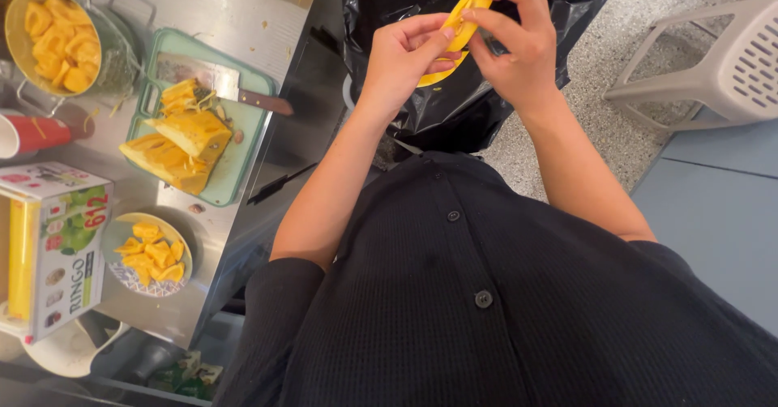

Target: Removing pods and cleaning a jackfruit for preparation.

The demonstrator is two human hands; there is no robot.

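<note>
Mid-peel: left hand (403, 57) and right hand (513, 40) both pinching a yellow fruit piece (462, 26) over a black bag (454, 107), probably pulling flesh apart; steady pull needed.

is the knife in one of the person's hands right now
No, the knife lies on the green cutting board, while both hands hold a yellow fruit piece.

Both hands, the left hand (403, 54) and the right hand (515, 38), meet on a yellow fruit piece (459, 30) directly over a black bag (454, 107), which fills the space beneath them. To the left hand's side a steel counter (243, 18) crowds in with a green cutting board (235, 172) and cleaver (219, 83). Beyond the right hand lies open speckled floor (600, 58), bounded by a grey plastic stool (721, 66).
</note>
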